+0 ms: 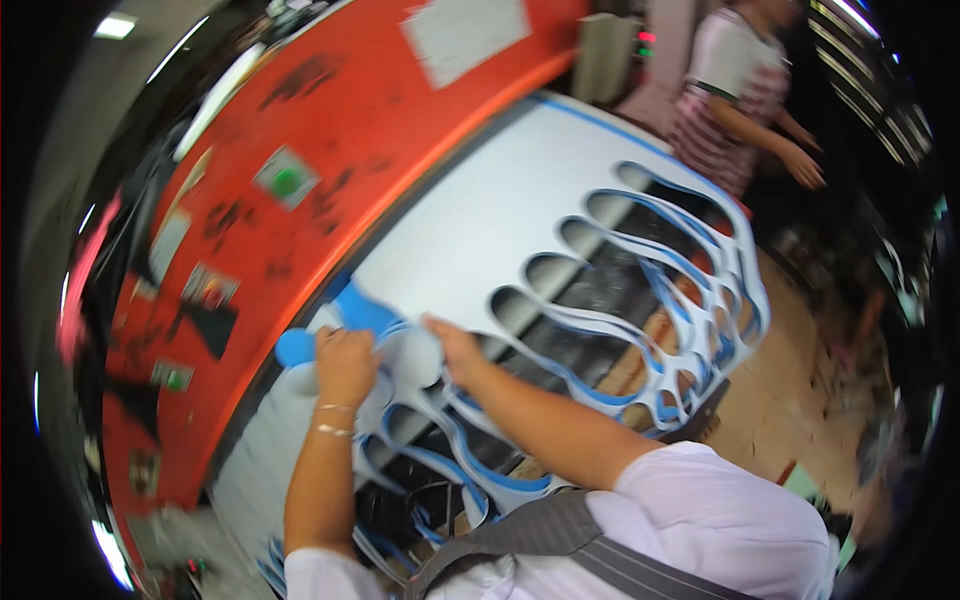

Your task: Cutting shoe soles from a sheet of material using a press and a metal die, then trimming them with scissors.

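Note:
My left hand [345, 365] is closed around insole-shaped foam cut-outs, whose rounded blue end [294, 347] sticks out to its left. My right hand [455, 350] grips the edge of a white insole [412, 357] between the two hands. Just beyond them shows a blue cut-out [362, 308]. Beneath both arms, a large white foam sheet with a blue underside [470, 210] lies on the machine bed. Its near part is a web of thin strips around sole-shaped holes [520, 310]. Blur hides how many pieces I hold.
A red machine beam [340, 140] with green buttons [287, 182] runs along the sheet's far left side. Dark bed surface and brown patches show through the holes. Another person in a striped top [735, 100] stands beyond the sheet's far right corner.

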`<action>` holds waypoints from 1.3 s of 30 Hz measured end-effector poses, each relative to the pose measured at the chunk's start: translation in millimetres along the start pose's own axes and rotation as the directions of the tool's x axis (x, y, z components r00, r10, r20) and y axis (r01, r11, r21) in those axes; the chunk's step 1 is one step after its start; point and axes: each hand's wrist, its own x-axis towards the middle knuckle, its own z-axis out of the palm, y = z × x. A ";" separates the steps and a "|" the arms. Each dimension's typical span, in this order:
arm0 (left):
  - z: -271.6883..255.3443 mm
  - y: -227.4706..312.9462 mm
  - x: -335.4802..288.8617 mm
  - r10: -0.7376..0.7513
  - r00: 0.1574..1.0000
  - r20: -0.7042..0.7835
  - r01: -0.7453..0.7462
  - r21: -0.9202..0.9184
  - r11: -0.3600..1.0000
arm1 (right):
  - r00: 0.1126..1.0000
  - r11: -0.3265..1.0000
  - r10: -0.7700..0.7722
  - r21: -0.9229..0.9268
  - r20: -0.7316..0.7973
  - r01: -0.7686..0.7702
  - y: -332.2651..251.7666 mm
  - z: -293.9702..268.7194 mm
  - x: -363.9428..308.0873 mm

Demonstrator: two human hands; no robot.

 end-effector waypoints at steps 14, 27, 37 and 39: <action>13.0 -8.7 -86.5 -0.178 0.981 -0.071 0.175 -0.042 0.984 | 0.999 0.999 -0.001 -0.039 -0.042 -0.001 52.9 26.1 -14.9; 12.2 0.0 -134.1 -0.204 0.946 -0.251 0.173 -0.141 0.975 | 0.880 -0.272 -0.224 -0.894 0.418 0.356 3.9 108.6 -75.1; -40.3 22.6 -215.9 -0.331 0.872 -0.361 0.118 -0.501 0.858 | 0.869 0.320 -0.476 -0.894 0.134 0.313 33.4 40.9 13.0; -56.8 7.4 -253.8 -0.649 0.731 -0.212 0.406 -0.629 0.663 | 0.733 0.151 -0.603 -0.858 0.313 0.491 52.1 60.2 -6.7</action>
